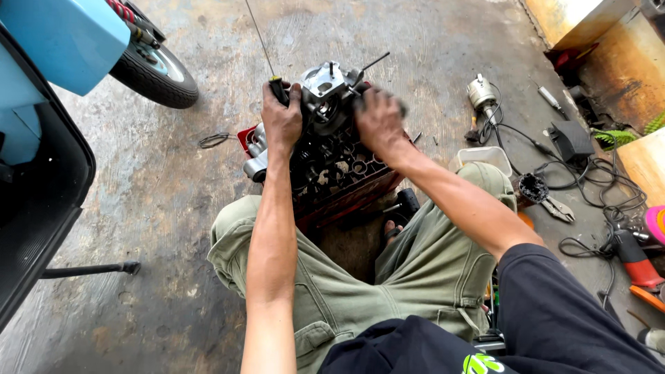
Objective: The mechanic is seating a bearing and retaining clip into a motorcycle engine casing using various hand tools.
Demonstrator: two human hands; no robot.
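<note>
A greasy metal engine block (325, 93) rests on a dark red crate (346, 183) on the concrete floor between my knees. My left hand (280, 118) is closed around the black handle of a long thin screwdriver (277, 86), whose shaft runs up and away. The hand also rests against the engine's left side. My right hand (377, 121) grips the engine's right side and is blurred with motion. A thin rod (374, 62) sticks out of the engine's top right.
A light blue scooter (62, 41) with its front wheel (156, 73) stands at left, its kickstand (90, 269) on the floor. At right lie a white tub (485, 158), pliers (557, 208), a tangle of black cables (589, 173), a small motor (480, 92) and a red power tool (634, 260).
</note>
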